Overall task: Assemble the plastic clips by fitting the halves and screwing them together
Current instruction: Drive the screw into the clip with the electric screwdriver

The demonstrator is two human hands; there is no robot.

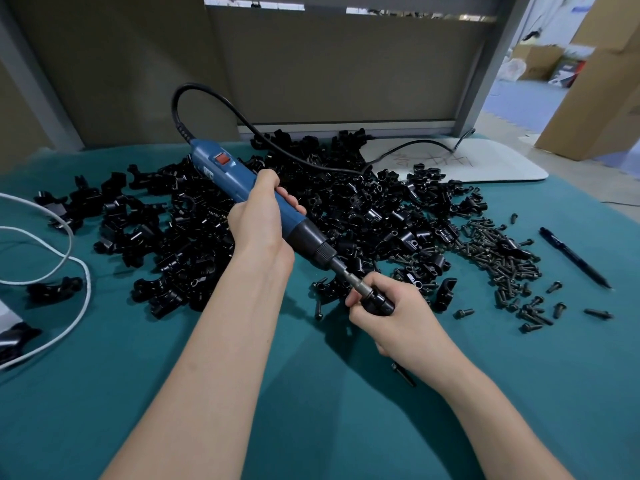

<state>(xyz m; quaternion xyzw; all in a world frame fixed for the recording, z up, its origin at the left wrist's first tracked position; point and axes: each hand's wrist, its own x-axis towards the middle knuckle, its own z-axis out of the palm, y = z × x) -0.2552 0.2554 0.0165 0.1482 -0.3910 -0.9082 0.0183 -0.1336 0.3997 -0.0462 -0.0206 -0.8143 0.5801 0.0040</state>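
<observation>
1. Black plastic clip (pixel 381 304) held over desk (pixel 311 393), in front of clip pile (pixel 194 230), right grip (pixel 398 317) curled round it.
2. Left grip (pixel 258 220) wrapped round blue screwdriver (pixel 221 171); bit tip meets clip.
3. Loose screws (pixel 502 258) lie to the right.

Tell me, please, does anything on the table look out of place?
One dark screw lies alone on the teal cloth beside the right hand, apart from the screw pile farther right. It looks stray.
</observation>
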